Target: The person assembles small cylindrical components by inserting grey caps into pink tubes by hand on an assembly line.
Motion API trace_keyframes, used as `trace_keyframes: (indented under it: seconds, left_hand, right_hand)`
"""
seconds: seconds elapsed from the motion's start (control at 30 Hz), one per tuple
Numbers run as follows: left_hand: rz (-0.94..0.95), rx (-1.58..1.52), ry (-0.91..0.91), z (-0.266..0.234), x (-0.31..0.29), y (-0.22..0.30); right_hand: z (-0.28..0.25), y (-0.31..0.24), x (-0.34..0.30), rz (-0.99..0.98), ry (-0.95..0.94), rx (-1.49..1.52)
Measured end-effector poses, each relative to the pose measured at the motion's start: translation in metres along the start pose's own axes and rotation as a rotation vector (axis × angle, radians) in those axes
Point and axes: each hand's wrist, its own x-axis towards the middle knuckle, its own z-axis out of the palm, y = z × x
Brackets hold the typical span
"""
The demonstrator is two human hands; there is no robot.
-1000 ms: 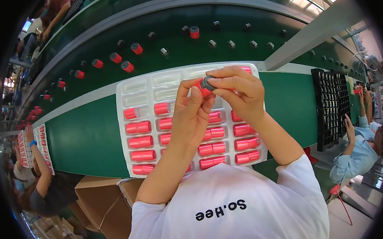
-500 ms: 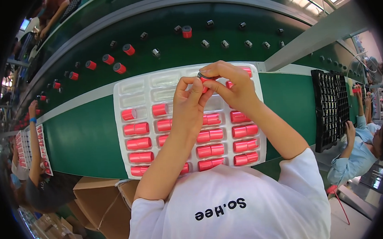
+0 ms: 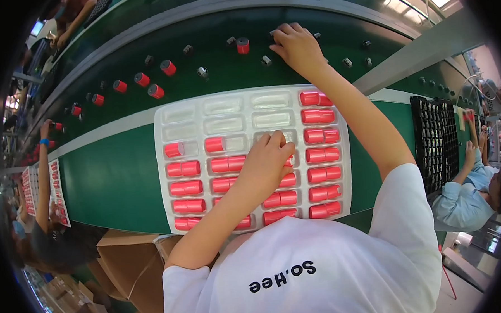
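Right arm extended toward one o'clock, its hand [image 3: 300, 49] bent-fingered over the green belt [image 3: 213, 78] among small metallic parts [image 3: 266, 60]; the left hand [image 3: 269, 160] curls knuckles-up near the centre of the white tray [image 3: 159, 139] — what either grips, if anything, cannot be told. Glossy pink-red cylinders [image 3: 183, 169], many stepped or seamed at mid-length, lie sideways in the tray's cells, from one o'clock through six to nine. Dark, inverted lettering crosses the white shirt [image 3: 299, 246] at six o'clock.

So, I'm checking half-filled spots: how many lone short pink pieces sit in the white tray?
2: leftmost piece and second-column piece, both third row from the top. The left hand and forearm may hide more.
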Motion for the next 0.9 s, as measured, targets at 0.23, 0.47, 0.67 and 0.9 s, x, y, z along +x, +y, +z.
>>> trace_keyframes:
  seconds: [0.23,0.47,0.67,0.9]
  left_hand:
    - [-0.169,-0.404,0.087,-0.026,-0.003,0.003]
    - [-0.173,-1.168,0.354,-0.035,-0.016,-0.007]
    - [-0.177,-1.196,0.447,-0.035,-0.007,0.001]
    - [-0.165,-1.22,0.58,-0.035,-0.004,0.013]
  right_hand:
    - [0.021,-0.053,0.015,0.104,-0.492,-0.063]
    - [-0.079,-0.071,-0.004,0.422,-0.41,1.198]
    - [-0.121,-0.113,-0.037,0.283,-0.14,1.486]
    - [-0.119,-0.128,-0.062,0.132,0.02,1.1]
